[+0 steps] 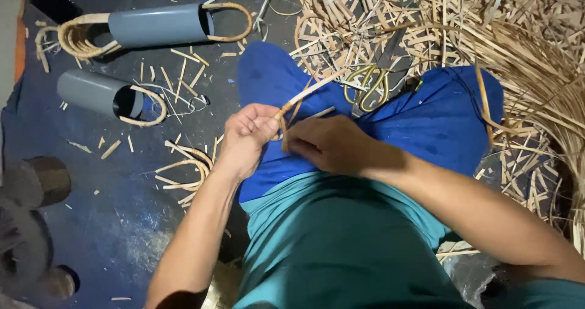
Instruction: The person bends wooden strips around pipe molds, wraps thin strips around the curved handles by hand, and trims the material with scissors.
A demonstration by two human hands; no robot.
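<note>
Both hands, left hand (248,137) and right hand (329,143), pinch cane strip (304,94) over lap.

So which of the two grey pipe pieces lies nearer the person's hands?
The shorter grey pipe, lower left, with its dark open end facing the left hand. The longer pipe lies farther up, cane loops at both ends.

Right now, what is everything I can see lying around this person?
cane strip: one, tan, pinched between both hands over the lap
scissors: one pair, yellow handles, on the blue trousers by the scraps
pipes: two, grey, on the dark floor at left, each with cane loops at its ends
cane loops: a few, tan, on the floor near the left wrist
cane scraps: a heap, tan, top right
left hand: gripping the strip
right hand: gripping the strip
</note>
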